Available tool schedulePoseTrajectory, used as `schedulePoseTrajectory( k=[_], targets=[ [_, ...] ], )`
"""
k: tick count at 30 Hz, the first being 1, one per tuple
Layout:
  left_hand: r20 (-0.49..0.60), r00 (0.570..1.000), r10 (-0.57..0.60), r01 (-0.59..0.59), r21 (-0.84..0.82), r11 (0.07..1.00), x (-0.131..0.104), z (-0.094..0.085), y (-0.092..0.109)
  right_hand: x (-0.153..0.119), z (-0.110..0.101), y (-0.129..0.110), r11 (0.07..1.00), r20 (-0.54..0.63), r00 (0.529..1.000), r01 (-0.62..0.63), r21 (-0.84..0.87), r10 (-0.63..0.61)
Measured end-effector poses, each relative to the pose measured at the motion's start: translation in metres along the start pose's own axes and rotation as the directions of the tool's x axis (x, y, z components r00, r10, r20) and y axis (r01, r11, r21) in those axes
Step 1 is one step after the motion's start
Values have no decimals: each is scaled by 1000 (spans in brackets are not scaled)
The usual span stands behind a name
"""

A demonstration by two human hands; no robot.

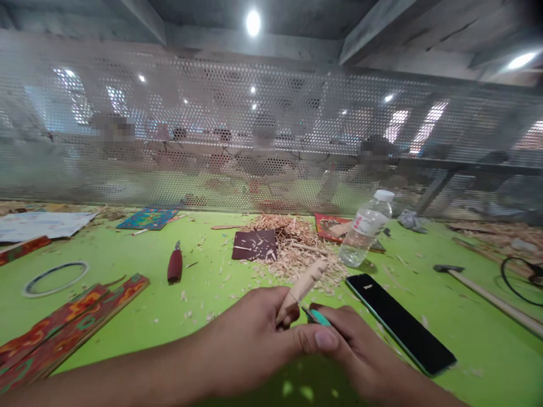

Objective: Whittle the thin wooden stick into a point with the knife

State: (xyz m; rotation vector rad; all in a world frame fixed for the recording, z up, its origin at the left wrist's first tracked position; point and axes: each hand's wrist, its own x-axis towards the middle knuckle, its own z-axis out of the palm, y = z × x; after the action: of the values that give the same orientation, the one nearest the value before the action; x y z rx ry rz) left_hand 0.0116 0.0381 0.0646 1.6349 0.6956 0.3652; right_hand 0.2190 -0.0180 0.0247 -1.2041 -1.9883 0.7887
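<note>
My left hand [250, 333] is closed around the lower end of a pale carved wood piece [304, 282], which tilts up and to the right and has notches near its far end. My right hand [354, 345] grips a carving knife [318, 317] with a turquoise handle. The knife's thin blade lies against the wood near my left fingers. Both hands meet, a thumb stretching across beneath the knife. Behind the wood spreads a heap of wood shavings [297, 243], with a dark brown square sheet [253, 245] partly on it.
On the green table [203, 316] lie a red-handled knife [175, 264], a smartphone [401, 322], a hammer [487, 294], a tape ring [55, 278] and painted wooden strips [80, 333]. A plastic bottle [365, 229] leans behind the phone. A perforated metal screen [212, 135] closes the back; people sit beyond it.
</note>
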Motion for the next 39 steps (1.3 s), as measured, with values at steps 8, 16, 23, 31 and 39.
schedulePoseTrajectory(
  k=[8,16,23,31,39],
  targets=[
    [18,1000,10,-11,63,998,-2,-1,4,0,0,5,999,2,1000,14,-48,-14],
    [17,1000,14,-15,74,997,-1,-2,5,0,-2,7,991,2,1000,6,-136,-6],
    [18,999,34,-35,71,997,-1,-3,7,1,-3,7,988,8,1000,15,-152,-14],
    [19,999,27,-29,94,995,-2,-3,7,1,-2,7,992,17,1000,18,-128,-16],
    [42,999,30,-33,86,996,-1,-3,1,1,-3,7,987,8,999,43,-154,-42]
  ],
)
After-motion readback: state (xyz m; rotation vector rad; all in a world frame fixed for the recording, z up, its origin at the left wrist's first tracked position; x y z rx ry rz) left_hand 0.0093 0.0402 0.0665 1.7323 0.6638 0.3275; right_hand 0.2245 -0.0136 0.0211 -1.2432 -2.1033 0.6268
